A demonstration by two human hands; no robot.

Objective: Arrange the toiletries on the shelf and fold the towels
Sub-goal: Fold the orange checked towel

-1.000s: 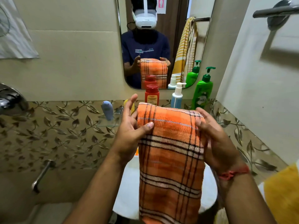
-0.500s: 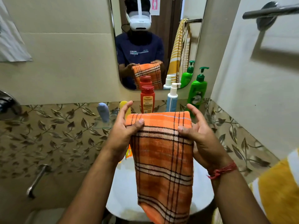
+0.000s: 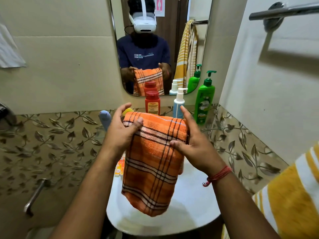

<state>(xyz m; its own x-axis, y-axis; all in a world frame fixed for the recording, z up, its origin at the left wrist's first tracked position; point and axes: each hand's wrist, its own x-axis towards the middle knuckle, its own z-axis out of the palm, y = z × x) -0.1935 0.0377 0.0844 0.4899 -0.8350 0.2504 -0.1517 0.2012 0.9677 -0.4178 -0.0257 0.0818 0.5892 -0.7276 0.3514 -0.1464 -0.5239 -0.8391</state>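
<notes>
An orange plaid towel hangs folded over the white sink, held up at its top fold. My left hand pinches the top left corner between thumb and fingers. My right hand pinches the right edge, thumb on the front face. Behind the towel, on the glass shelf, stand a red bottle, a white and blue pump bottle and a green pump bottle. A pale blue item and a yellow item sit at the shelf's left.
A mirror hangs above the shelf. A metal towel bar sticks out of the right wall. A yellow and white striped towel lies at the lower right. A small orange packet rests by the sink's left rim. A pipe handle is at lower left.
The towel and both hands have come lower and it hangs shorter. My right thumb has moved down onto its front face. The view has shifted so the shelf bottles show above the towel.
</notes>
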